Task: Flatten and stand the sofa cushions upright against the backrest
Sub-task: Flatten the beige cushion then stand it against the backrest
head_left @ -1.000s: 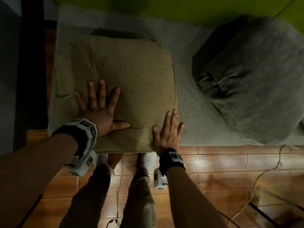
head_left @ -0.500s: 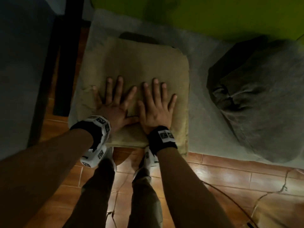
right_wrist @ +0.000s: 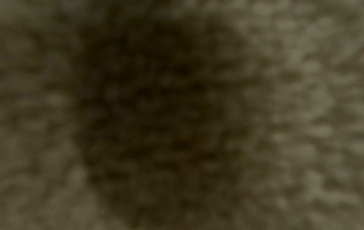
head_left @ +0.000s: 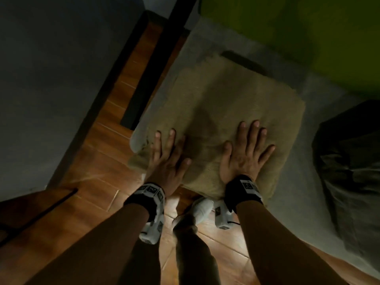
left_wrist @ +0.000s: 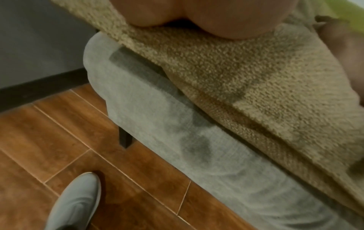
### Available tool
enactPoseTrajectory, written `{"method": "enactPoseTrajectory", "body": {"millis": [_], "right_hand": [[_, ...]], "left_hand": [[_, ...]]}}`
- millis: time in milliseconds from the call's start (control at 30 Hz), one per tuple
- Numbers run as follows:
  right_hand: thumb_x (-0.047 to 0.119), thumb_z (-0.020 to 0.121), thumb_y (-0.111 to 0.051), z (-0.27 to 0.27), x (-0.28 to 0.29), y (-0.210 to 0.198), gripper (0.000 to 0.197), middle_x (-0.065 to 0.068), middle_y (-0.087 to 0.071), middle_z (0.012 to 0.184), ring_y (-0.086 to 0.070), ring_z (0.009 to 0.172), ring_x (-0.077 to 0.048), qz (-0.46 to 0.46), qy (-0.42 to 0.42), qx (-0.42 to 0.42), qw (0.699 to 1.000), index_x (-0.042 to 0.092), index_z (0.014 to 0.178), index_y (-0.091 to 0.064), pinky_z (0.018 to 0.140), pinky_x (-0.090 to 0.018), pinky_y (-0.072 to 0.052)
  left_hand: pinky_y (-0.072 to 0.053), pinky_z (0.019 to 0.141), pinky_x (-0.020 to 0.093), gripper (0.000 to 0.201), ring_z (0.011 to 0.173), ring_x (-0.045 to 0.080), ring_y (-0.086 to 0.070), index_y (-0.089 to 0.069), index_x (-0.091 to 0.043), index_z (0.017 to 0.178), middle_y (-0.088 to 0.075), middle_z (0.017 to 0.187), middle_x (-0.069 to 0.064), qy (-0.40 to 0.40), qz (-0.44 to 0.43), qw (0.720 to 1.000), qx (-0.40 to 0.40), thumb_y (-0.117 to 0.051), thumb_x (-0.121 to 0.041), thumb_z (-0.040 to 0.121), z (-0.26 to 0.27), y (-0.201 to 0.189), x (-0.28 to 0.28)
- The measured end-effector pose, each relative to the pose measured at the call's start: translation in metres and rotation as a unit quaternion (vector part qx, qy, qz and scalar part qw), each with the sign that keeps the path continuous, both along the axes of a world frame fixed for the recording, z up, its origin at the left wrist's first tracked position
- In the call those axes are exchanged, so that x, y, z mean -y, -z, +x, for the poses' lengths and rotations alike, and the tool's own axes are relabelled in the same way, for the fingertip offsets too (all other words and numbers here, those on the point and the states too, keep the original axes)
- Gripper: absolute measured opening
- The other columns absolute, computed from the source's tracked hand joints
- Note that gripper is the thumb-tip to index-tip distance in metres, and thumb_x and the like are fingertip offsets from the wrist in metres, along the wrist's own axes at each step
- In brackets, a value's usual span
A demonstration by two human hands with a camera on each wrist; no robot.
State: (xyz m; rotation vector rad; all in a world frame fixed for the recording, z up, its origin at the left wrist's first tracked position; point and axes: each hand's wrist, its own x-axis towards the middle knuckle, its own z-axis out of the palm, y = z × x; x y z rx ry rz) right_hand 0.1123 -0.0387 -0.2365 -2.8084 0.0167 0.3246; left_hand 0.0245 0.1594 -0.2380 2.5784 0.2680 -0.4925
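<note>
A tan knobbly cushion [head_left: 222, 103] lies flat on the grey sofa seat [head_left: 320, 103], its near edge overhanging the front. My left hand [head_left: 168, 159] presses flat on the cushion's near-left corner, fingers spread. My right hand [head_left: 245, 153] presses flat on its near-right part, fingers straight. In the left wrist view the palm heel [left_wrist: 197, 17] bears on the tan cushion [left_wrist: 246, 74] above the sofa's grey front [left_wrist: 177, 147]. The right wrist view shows only blurred tan weave [right_wrist: 295, 109]. A dark grey cushion [head_left: 349, 165] slumps on the seat at the right.
A green wall or backrest [head_left: 308, 27] rises behind the seat. Brown wood-look tile floor [head_left: 98, 182] lies below, with my grey shoe [left_wrist: 74, 202] and a dark sofa leg [left_wrist: 125, 138]. A grey wall with dark skirting [head_left: 61, 79] stands at the left.
My hands have moved apart on the tan cushion, the left toward its near-left corner and the right toward the right side. The head view has swung right and tilted.
</note>
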Motion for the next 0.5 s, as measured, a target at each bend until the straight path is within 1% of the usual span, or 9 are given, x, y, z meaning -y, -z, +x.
{"method": "enactPoseTrajectory", "body": {"millis": [100,200,267,300,367,400,433,467,500], "right_hand": [[0.055,0.098,-0.025,0.0,-0.002,0.0,0.073,0.011,0.025,0.163,0.026,0.15,-0.013,0.011,0.001,0.02,1.0,0.04,0.155,0.018,0.121,-0.059,0.014],[0.055,0.096,-0.025,0.0,-0.002,-0.002,0.074,0.011,0.023,0.164,0.024,0.151,-0.013,0.015,-0.001,0.026,1.0,0.044,0.153,0.021,0.122,-0.059,0.013],[0.054,0.096,-0.025,0.0,0.0,-0.004,0.074,0.009,0.019,0.167,0.021,0.154,-0.015,0.016,0.004,0.03,0.999,0.042,0.155,0.019,0.122,-0.059,0.012],[0.053,0.097,-0.026,0.001,0.003,-0.005,0.074,0.007,0.015,0.169,0.017,0.155,-0.017,0.016,0.012,0.036,0.999,0.04,0.157,0.015,0.122,-0.06,0.01],[0.051,0.098,-0.026,0.004,0.01,-0.01,0.073,0.004,0.008,0.171,0.012,0.157,-0.019,0.016,0.026,0.043,0.999,0.035,0.161,0.008,0.123,-0.061,0.007],[0.05,0.099,-0.025,0.005,0.013,-0.014,0.072,0.003,0.007,0.171,0.012,0.157,-0.019,0.015,0.028,0.04,0.999,0.033,0.161,0.006,0.123,-0.061,0.007],[0.05,0.099,-0.024,0.006,0.014,-0.016,0.072,0.004,0.009,0.171,0.013,0.157,-0.019,0.009,0.024,0.034,0.999,0.033,0.161,0.008,0.123,-0.061,0.007],[0.051,0.1,-0.022,0.006,0.014,-0.018,0.071,0.004,0.011,0.171,0.014,0.156,-0.019,0.001,0.018,0.028,0.999,0.034,0.16,0.012,0.123,-0.06,0.007],[0.051,0.1,-0.02,0.005,0.012,-0.02,0.07,0.006,0.015,0.17,0.016,0.156,-0.019,-0.006,0.013,0.022,1.0,0.036,0.158,0.016,0.123,-0.06,0.008]], "left_hand": [[0.011,0.122,0.049,0.068,0.144,0.023,0.039,0.035,-0.05,0.143,0.042,0.155,-0.015,-0.035,-0.018,0.999,-0.005,0.002,-0.075,0.09,-0.002,0.006,0.0],[0.006,0.123,0.047,0.073,0.151,0.018,0.025,0.03,-0.045,0.148,0.032,0.161,-0.012,-0.141,-0.068,0.987,-0.046,-0.007,-0.074,0.092,-0.011,0.006,-0.007],[0.004,0.123,0.05,0.07,0.153,0.019,0.014,0.017,-0.038,0.155,0.019,0.165,-0.009,-0.164,-0.056,0.975,-0.139,-0.013,-0.067,0.098,-0.026,0.009,-0.016],[0.006,0.122,0.052,0.066,0.153,0.023,0.011,0.009,-0.036,0.157,0.015,0.167,-0.006,-0.169,-0.036,0.965,-0.195,-0.018,-0.059,0.101,-0.03,-0.001,-0.021],[0.005,0.122,0.054,0.061,0.154,0.034,0.005,-0.008,-0.024,0.16,0.006,0.168,0.01,-0.244,-0.022,0.94,-0.239,-0.03,-0.039,0.105,-0.045,0.011,-0.046],[0.002,0.123,0.056,0.062,0.153,0.037,0.001,-0.014,-0.017,0.159,0.001,0.167,0.016,-0.317,-0.009,0.926,-0.203,-0.033,-0.037,0.105,-0.047,0.012,-0.058],[-0.002,0.122,0.059,0.066,0.153,0.037,-0.001,-0.014,-0.012,0.159,-0.001,0.167,0.019,-0.369,0.03,0.92,-0.129,-0.033,-0.042,0.104,-0.044,0.005,-0.067],[-0.003,0.122,0.058,0.07,0.153,0.036,-0.003,-0.015,-0.01,0.159,-0.004,0.166,0.02,-0.394,0.068,0.916,-0.025,-0.032,-0.047,0.102,-0.035,-0.011,-0.068],[-0.004,0.122,0.053,0.069,0.152,0.036,-0.007,-0.018,-0.005,0.157,-0.009,0.165,0.023,-0.383,0.094,0.916,0.071,-0.036,-0.043,0.102,-0.021,-0.037,-0.059]]}}
